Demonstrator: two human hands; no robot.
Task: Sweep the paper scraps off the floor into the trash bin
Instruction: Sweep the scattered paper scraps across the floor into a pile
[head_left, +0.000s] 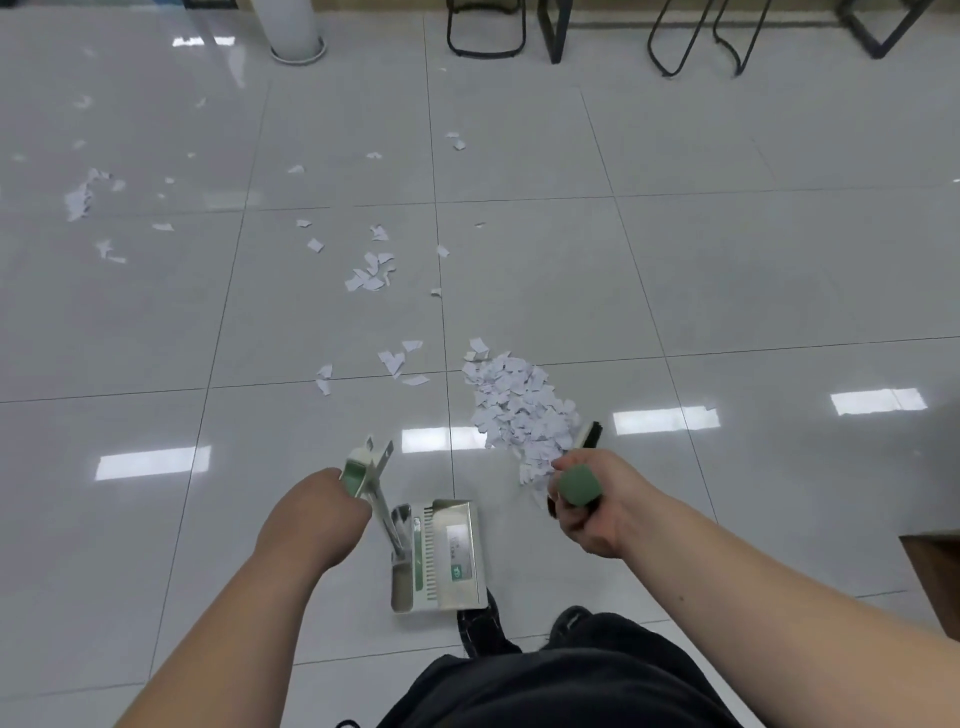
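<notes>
The glossy tiled floor (727, 260) carries paper scraps (371, 275) in loose drifts ahead and to the left, while the main heap (519, 410) lies just ahead of the right hand (597, 519). A steel dustpan (447, 556) rests on the floor by the person's feet, apart from the heap, its long handle gripped by the left hand (317, 514). The right hand is wrapped round the green top of the broom (589, 434), whose bristles touch the heap's right edge. Gathering seems about midway. Next, the pan likely needs setting against the heap and the broom must push the scraps in. No trash bin can be made out.
</notes>
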